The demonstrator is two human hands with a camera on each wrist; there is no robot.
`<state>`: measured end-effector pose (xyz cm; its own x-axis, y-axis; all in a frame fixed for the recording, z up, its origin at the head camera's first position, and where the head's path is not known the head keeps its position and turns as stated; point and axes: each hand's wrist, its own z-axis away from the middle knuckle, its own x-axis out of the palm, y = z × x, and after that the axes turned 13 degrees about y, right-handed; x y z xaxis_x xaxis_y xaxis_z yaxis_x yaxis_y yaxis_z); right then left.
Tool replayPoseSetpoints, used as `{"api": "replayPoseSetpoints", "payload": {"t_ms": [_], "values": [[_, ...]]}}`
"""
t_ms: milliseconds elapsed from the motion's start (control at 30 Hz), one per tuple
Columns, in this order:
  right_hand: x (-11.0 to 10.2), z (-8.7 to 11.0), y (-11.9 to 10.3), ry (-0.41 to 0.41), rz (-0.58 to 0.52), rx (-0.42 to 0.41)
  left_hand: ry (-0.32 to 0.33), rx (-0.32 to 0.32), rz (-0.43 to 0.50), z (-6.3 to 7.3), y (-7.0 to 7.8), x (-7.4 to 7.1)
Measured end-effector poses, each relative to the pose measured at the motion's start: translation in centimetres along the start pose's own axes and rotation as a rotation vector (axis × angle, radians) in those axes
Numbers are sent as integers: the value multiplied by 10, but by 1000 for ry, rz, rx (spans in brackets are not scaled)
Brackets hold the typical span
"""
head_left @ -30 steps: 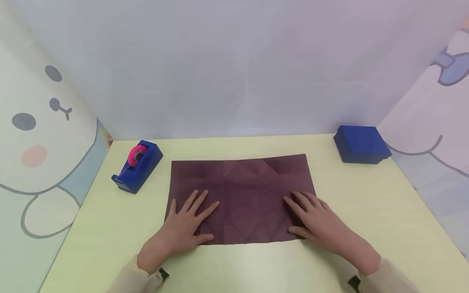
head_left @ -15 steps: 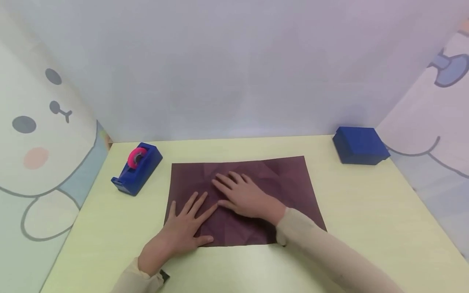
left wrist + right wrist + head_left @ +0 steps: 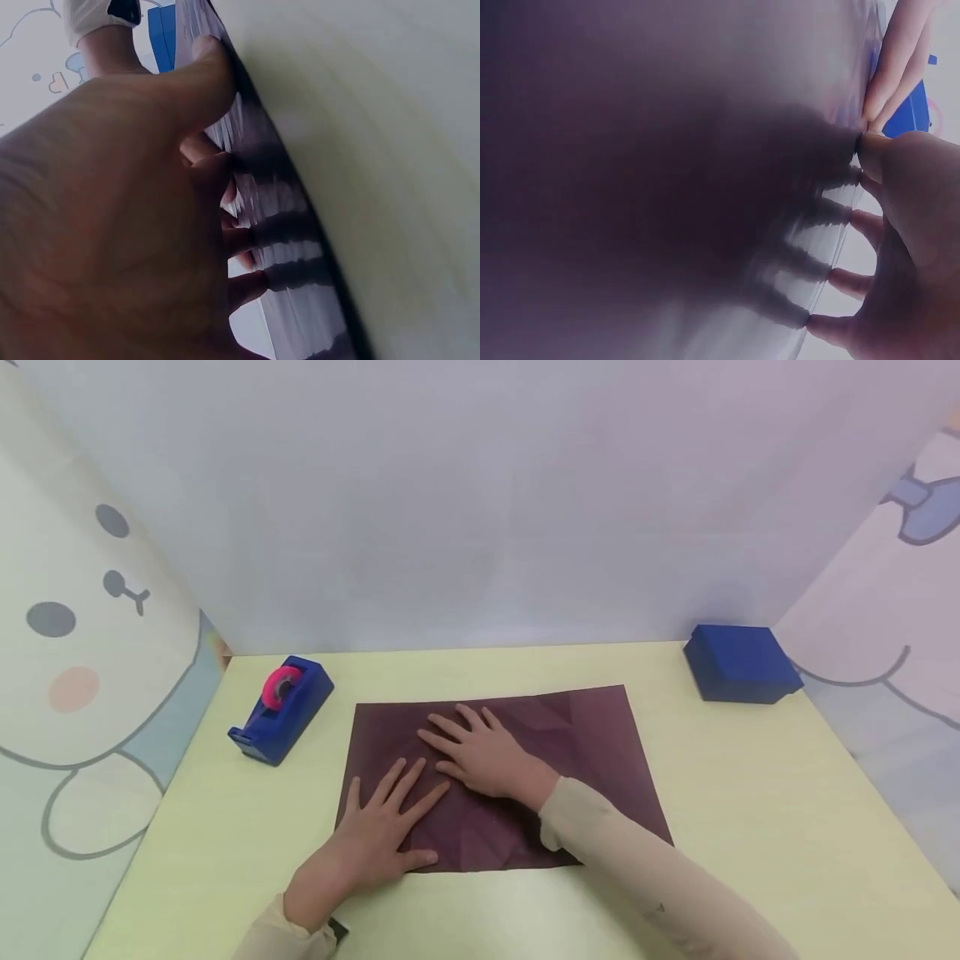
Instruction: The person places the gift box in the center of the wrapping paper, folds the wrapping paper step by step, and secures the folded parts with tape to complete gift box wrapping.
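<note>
1. Fingers (image 3: 427, 803) of the left hand (image 3: 371, 837) are straight and spread wide, resting on a dark purple sheet (image 3: 600, 752); the thumb lies out along its near edge.
2. The right hand (image 3: 487, 762) also rests on the sheet, palm down, its fingers fanned apart with the tips on the surface. Neither hand pinches anything.
3. The right thumb is just beside the left index fingertip; whether they touch I cannot tell.
4. The sheet lies in the middle of a pale yellow table (image 3: 765, 818), creased across its face. The left hand covers its near left part; the right hand is farther back, left of its centre.
5. A beige right sleeve (image 3: 652, 877) crosses the sheet's near edge, while the left sleeve (image 3: 277, 937) stays off it.
6. Left of the sheet, well apart from the hands, stands a blue tape dispenser (image 3: 288, 722) with a bright pink roll (image 3: 274, 690).
7. At the far right of the table is a blue box (image 3: 742, 664).
8. A plain pale wall (image 3: 480, 518) rises behind, with cartoon-printed panels (image 3: 82, 635) on both sides.
</note>
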<state>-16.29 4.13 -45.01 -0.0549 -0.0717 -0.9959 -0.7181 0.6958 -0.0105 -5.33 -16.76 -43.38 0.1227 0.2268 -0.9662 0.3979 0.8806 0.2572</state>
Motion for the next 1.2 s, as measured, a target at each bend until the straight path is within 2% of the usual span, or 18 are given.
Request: {"api": "replayPoseSetpoints", "payload": {"t_ms": [267,500,700,900,1067,1200], "values": [[-7,40,38,1,-89,82,-18,-8,-7,0,2,-6],[-17,91,85,10,-153,146,-5,-6,20,0,2,-6],[-18,131,119,45,-168,238,-15,-3,22,0,1,-7],[-16,143,126,70,-187,237,-19,10,26,0,1,-6],[-16,146,135,203,-224,230,-26,10,27,0,1,-5],[-23,156,153,275,-260,297,-25,11,32,0,1,-5]]}}
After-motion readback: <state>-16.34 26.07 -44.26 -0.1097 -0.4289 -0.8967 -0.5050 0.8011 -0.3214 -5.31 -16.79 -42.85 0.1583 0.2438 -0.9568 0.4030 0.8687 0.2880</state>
